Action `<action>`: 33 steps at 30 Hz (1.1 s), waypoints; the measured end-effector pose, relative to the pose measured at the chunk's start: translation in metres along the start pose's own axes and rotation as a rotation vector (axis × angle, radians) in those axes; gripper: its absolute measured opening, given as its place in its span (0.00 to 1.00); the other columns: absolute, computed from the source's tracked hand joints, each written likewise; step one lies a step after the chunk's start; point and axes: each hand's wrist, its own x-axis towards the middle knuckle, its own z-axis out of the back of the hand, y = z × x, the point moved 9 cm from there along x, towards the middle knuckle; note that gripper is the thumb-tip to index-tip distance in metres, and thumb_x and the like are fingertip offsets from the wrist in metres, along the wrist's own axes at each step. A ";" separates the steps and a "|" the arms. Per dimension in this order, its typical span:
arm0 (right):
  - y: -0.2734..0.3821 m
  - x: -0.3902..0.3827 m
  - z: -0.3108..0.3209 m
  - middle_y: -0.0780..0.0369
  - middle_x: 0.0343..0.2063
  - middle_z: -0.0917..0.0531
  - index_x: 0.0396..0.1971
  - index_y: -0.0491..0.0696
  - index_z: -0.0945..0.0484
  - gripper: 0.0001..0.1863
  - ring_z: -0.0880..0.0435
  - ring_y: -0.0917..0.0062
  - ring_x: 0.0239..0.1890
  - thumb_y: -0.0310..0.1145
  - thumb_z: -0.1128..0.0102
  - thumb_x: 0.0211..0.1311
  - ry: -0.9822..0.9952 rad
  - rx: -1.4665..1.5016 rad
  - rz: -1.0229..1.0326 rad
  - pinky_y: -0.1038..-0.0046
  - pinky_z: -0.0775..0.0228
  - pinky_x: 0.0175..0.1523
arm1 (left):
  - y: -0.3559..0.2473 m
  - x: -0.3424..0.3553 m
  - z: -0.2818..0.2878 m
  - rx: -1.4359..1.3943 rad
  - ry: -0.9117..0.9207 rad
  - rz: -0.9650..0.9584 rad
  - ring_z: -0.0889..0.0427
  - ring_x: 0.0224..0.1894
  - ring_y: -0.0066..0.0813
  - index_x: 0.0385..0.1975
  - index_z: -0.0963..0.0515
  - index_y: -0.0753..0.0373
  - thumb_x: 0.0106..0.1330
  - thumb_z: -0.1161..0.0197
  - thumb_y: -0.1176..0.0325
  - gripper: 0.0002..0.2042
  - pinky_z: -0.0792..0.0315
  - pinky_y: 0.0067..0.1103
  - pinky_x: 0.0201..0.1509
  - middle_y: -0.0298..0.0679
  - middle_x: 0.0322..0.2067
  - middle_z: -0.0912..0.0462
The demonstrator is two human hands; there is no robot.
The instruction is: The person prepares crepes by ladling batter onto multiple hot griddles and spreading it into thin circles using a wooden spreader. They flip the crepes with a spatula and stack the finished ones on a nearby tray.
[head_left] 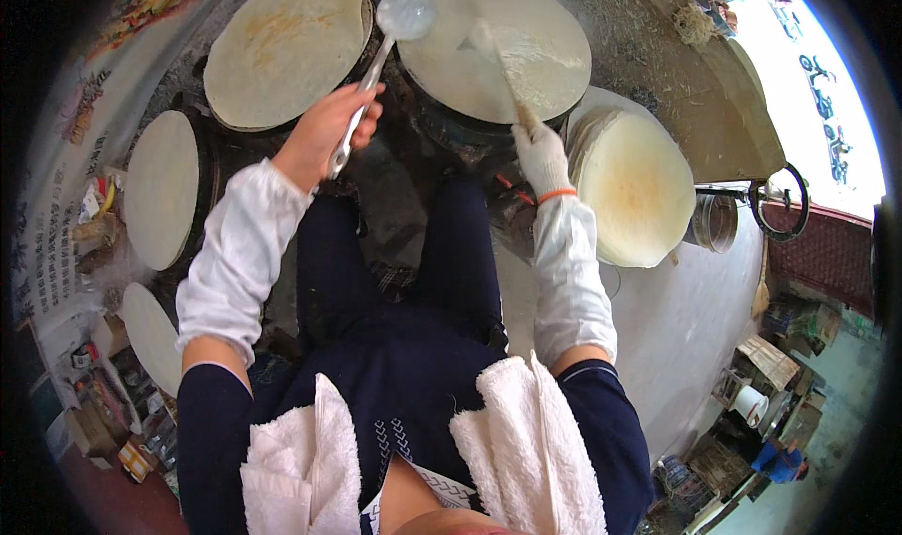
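White towelling (pixel 531 450) hung nearest the camera at 5 and 7 o'clock, while the bare left hand (pixel 329 133), between 10 and 11 o'clock, grasped a ladle (pixel 355 122) and the gloved right hand (pixel 544 156), between 1 and 2 o'clock, gripped a motion-blurred spreader (pixel 512 84). At 12 o'clock the pale batter round (pixel 451 51) covered its griddle (pixel 451 126), and spreading looked like the step in hand. Next, light, level sweeps seemed called for across the glossy streak on the round's 3 o'clock side.
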 end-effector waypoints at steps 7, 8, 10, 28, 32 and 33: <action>-0.024 -0.061 0.001 0.57 0.54 0.16 0.65 0.43 0.29 0.25 0.18 0.74 0.55 0.29 0.45 0.70 -0.237 0.453 -0.177 0.74 0.29 0.59 | 0.011 0.076 -0.036 0.111 -0.002 -0.057 0.28 0.21 0.15 0.38 0.28 0.62 0.75 0.44 0.62 0.09 0.33 0.14 0.21 0.32 0.27 0.24; -0.025 -0.063 -0.014 0.56 0.54 0.16 0.66 0.44 0.29 0.25 0.17 0.73 0.55 0.29 0.45 0.69 -0.267 0.574 -0.195 0.74 0.30 0.59 | 0.021 0.077 -0.038 0.108 -0.006 -0.063 0.27 0.21 0.16 0.35 0.29 0.61 0.75 0.44 0.62 0.10 0.32 0.14 0.20 0.33 0.26 0.24; 0.009 -0.057 -0.030 0.55 0.53 0.16 0.66 0.45 0.29 0.25 0.18 0.74 0.55 0.30 0.45 0.69 -0.332 0.530 0.001 0.74 0.30 0.60 | 0.048 0.076 -0.041 0.056 -0.010 -0.030 0.27 0.20 0.18 0.39 0.28 0.62 0.75 0.45 0.62 0.09 0.32 0.18 0.20 0.34 0.27 0.24; 0.067 -0.053 -0.057 0.45 0.42 0.16 0.70 0.63 0.37 0.30 0.16 0.49 0.43 0.39 0.45 0.68 0.245 -0.283 0.024 0.50 0.24 0.49 | -0.025 -0.016 -0.044 -0.471 0.070 -0.085 0.34 0.19 0.13 0.57 0.30 0.72 0.79 0.49 0.65 0.17 0.36 0.12 0.20 0.37 0.33 0.25; 0.060 -0.089 -0.016 0.59 0.31 0.15 0.69 0.51 0.33 0.26 0.16 0.77 0.26 0.33 0.47 0.72 -0.094 0.398 -0.122 0.72 0.24 0.31 | -0.040 -0.081 -0.011 -0.415 0.061 -0.220 0.34 0.19 0.11 0.59 0.31 0.71 0.78 0.49 0.64 0.18 0.38 0.10 0.21 0.36 0.34 0.24; 0.077 -0.102 -0.013 0.62 0.28 0.17 0.67 0.51 0.31 0.24 0.20 0.81 0.23 0.33 0.49 0.72 -0.020 0.585 -0.208 0.77 0.27 0.27 | -0.031 -0.098 0.000 -0.399 0.030 -0.195 0.34 0.19 0.11 0.59 0.31 0.70 0.78 0.49 0.64 0.18 0.38 0.09 0.21 0.36 0.34 0.24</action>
